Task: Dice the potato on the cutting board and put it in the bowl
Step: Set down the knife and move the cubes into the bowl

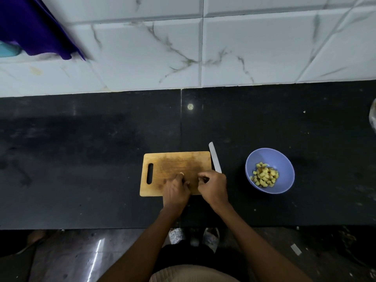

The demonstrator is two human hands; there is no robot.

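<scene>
The wooden cutting board (pixel 162 165) lies on the black counter, its handle slot to the left. Both hands hover over its near right part. My left hand (pixel 176 191) has its fingers curled down onto the board, with a small pale potato piece (pixel 181 173) at the fingertips. My right hand (pixel 213 187) curls its thumb and forefinger together at the board's right edge; whatever they hold is hidden. A knife blade (pixel 214 157) lies along the board's right side, its handle hidden under my right hand. The lilac bowl (pixel 282 159) to the right holds several yellow potato cubes (pixel 264 177).
The black counter (pixel 81 159) runs left and right, backed by a white marble-tiled wall (pixel 183 47). A purple cloth (pixel 36 27) hangs at the top left. A pale object (pixel 373 117) shows at the right edge. Below the counter's front edge are the floor and my feet.
</scene>
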